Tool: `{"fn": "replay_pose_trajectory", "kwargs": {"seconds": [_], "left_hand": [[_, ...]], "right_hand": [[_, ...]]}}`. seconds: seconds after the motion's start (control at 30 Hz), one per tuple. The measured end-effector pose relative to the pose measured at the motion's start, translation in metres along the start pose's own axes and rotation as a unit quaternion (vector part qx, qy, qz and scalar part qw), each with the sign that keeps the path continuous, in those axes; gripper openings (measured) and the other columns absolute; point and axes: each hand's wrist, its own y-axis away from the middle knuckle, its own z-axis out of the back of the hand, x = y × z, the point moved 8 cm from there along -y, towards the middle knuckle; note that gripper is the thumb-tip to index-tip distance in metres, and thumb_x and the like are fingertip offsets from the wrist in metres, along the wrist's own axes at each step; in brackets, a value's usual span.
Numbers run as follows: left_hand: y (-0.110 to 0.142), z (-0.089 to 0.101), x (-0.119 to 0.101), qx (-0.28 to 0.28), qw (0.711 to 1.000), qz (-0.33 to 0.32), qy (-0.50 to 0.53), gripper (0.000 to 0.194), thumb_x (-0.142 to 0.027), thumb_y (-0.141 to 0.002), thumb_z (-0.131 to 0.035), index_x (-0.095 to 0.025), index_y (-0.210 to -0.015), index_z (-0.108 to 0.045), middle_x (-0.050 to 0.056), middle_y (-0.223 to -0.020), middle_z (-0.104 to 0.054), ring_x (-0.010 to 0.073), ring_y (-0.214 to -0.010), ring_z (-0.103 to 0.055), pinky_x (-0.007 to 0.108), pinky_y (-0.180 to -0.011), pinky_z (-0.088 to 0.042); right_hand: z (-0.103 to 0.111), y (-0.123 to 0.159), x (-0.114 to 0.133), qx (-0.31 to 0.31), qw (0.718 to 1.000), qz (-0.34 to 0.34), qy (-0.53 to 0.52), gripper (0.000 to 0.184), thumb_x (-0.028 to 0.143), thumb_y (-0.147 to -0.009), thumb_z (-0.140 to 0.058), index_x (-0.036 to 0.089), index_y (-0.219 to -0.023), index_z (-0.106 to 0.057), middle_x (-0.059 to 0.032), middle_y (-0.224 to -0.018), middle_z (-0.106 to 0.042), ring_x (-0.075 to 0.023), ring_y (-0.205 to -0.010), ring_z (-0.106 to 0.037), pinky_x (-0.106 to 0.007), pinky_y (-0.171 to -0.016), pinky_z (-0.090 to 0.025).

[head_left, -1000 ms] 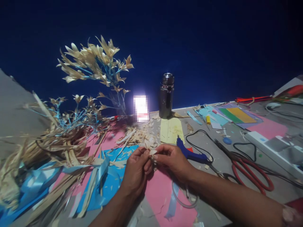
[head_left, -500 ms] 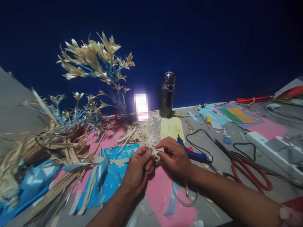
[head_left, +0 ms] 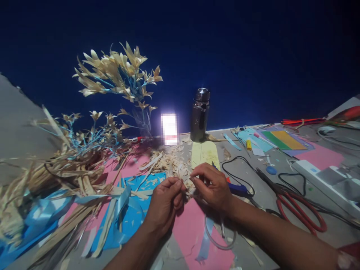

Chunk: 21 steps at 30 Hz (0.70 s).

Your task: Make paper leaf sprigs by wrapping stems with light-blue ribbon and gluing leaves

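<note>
Over the middle of the table, my left hand [head_left: 168,198] is closed in a pinch. Between its thumb and forefinger is a small pale piece of dried husk [head_left: 180,177], partly hidden by the fingers. Just to the right, my right hand [head_left: 212,187] is held with thumb and forefinger curved and slightly apart; I see nothing between them. Behind both hands lies a heap of cream husk scraps [head_left: 171,159]. A blue glue gun [head_left: 238,188] is partly covered by my right hand. Pink paper [head_left: 191,228] shows below the hands.
Pale husk flowers on blue stems [head_left: 118,75] stand at the back left, beside a glowing blurred object [head_left: 169,129] and a dark flask [head_left: 199,116]. Husk strips and blue ribbon [head_left: 42,213] crowd the left. Red-handled scissors [head_left: 300,210] and a power strip [head_left: 320,176] lie right.
My right hand has drawn back to the right, off the pale husk piece it was touching. My left hand keeps its pinch. The view has shifted slightly.
</note>
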Motion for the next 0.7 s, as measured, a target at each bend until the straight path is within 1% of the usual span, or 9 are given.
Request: {"fn": "replay_pose_trajectory", "kwargs": {"seconds": [0.2,0.43,0.57,0.7], "left_hand": [[-0.0012,0.0032,0.0054,-0.012,1.000,0.009,-0.018,0.033,-0.043,-0.074,-0.084,-0.016,-0.071,-0.065,-0.009,-0.040,-0.039,0.0060,-0.037,-0.033,0.019,-0.040,-0.028],[-0.0024,0.0083,0.0023,-0.043,0.998,-0.027,-0.048,0.031,-0.041,-0.073,-0.085,-0.017,-0.073,-0.066,-0.008,-0.038,-0.042,0.0072,-0.034,-0.034,0.020,-0.038,-0.030],[-0.0005,0.0085,0.0019,-0.047,0.996,-0.039,-0.063,0.030,-0.042,-0.076,-0.082,-0.018,-0.073,-0.064,-0.009,-0.038,-0.043,0.0076,-0.034,-0.034,0.020,-0.037,-0.031],[0.0016,0.0083,-0.0004,-0.052,0.993,-0.058,-0.087,0.026,-0.039,-0.077,-0.081,-0.018,-0.077,-0.066,-0.009,-0.040,-0.044,0.0077,-0.036,-0.037,0.020,-0.039,-0.033]], "right_hand": [[0.0006,0.0005,0.0043,0.003,0.999,0.026,0.032,0.012,0.011,-0.091,-0.061,0.021,-0.087,-0.067,-0.0059,-0.081,-0.070,-0.0180,-0.074,-0.064,-0.030,-0.066,-0.049],[-0.0018,0.0018,0.0068,0.021,0.997,0.045,0.062,0.012,0.011,-0.092,-0.060,0.020,-0.087,-0.066,-0.0056,-0.079,-0.070,-0.0182,-0.073,-0.063,-0.030,-0.066,-0.047],[-0.0030,0.0015,0.0064,0.032,0.996,0.037,0.071,0.013,0.012,-0.093,-0.059,0.020,-0.086,-0.066,-0.0056,-0.078,-0.069,-0.0177,-0.072,-0.062,-0.029,-0.065,-0.046],[-0.0043,0.0013,0.0068,0.041,0.995,0.034,0.084,0.015,0.011,-0.092,-0.058,0.021,-0.084,-0.066,-0.0048,-0.077,-0.069,-0.0177,-0.071,-0.062,-0.029,-0.065,-0.045]]}}
